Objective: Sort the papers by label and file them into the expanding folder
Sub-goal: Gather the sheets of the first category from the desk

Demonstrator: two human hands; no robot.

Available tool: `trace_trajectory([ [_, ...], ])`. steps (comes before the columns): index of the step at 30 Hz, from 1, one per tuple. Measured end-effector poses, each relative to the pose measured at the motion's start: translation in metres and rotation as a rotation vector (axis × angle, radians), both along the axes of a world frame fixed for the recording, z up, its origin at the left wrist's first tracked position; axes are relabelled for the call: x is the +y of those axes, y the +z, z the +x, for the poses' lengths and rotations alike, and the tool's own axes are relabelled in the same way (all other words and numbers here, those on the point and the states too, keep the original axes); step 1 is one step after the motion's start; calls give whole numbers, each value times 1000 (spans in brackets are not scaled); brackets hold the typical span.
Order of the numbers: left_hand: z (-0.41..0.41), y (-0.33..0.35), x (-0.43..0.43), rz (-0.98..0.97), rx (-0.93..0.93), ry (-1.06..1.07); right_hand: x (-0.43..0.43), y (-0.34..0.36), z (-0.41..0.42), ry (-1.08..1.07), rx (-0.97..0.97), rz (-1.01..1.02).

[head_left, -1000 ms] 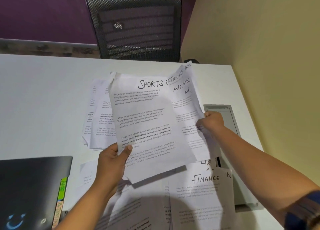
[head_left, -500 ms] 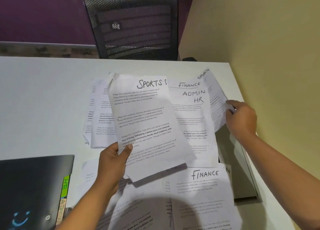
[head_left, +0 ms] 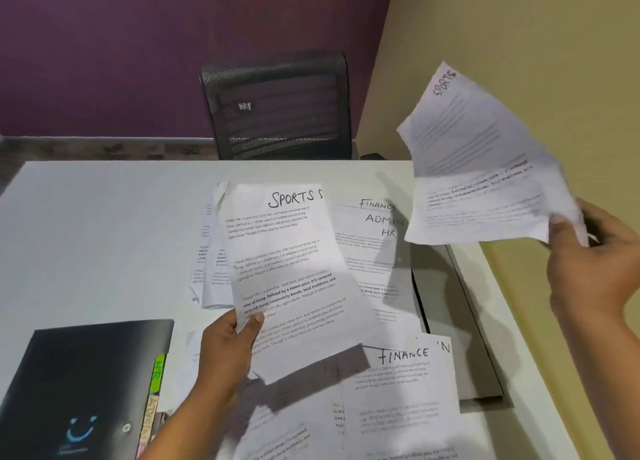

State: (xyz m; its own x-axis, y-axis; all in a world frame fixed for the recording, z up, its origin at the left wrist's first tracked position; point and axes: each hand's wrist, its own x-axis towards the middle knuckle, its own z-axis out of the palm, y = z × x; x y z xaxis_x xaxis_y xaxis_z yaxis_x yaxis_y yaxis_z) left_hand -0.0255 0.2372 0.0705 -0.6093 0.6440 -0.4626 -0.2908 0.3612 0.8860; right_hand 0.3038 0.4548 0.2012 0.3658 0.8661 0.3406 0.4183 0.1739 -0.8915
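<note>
My left hand (head_left: 228,352) grips the lower left corner of a small stack of sheets headed SPORTS (head_left: 294,269), held above the white table (head_left: 97,234). My right hand (head_left: 595,265) holds a second SPORTS sheet (head_left: 481,169) by its lower right corner, lifted in the air at the right, tilted and blurred. On the table lie overlapping sheets headed FINANCE, ADMIN and HR (head_left: 375,245), and a nearer FINANCE sheet (head_left: 401,383). The black expanding folder (head_left: 79,390) lies closed at the lower left, with green HR and pale ADMIN tabs (head_left: 156,376) along its right edge.
More printed sheets (head_left: 209,269) lie left of the held stack and at the table's near edge (head_left: 287,435). A grey cable hatch (head_left: 460,324) is set into the table at the right. A black mesh chair (head_left: 277,110) stands behind the table. A yellow wall (head_left: 540,61) is close on the right.
My right hand has pulled a SPORTS sheet out of the pile at the right and lifted it up and to the right. My left hand and its stack stay put.
</note>
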Motion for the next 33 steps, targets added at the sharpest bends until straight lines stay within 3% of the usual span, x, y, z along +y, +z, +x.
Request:
trace_trajectory([
  [4, 9, 18, -16, -18, 15, -11, -54, 14, 4, 117, 424, -222],
  [8, 23, 37, -32, -7, 27, -28, -123, 6, -4, 321, 574, -591],
  [11, 33, 47, -46, 4, 17, -55, -168, -9, -10, 428, 556, -803],
  [18, 52, 61, -84, 31, -39, -131, -207, -28, -12, 624, 302, -910],
  [21, 58, 63, -97, 26, -56, -149, -203, -29, -19, 635, 410, -982],
  [27, 63, 70, -115, 13, -106, -112, -192, -35, -24, 550, 362, -932],
  [33, 61, 73, -127, 38, -132, -132, -205, -21, -20, 754, 282, -926],
])
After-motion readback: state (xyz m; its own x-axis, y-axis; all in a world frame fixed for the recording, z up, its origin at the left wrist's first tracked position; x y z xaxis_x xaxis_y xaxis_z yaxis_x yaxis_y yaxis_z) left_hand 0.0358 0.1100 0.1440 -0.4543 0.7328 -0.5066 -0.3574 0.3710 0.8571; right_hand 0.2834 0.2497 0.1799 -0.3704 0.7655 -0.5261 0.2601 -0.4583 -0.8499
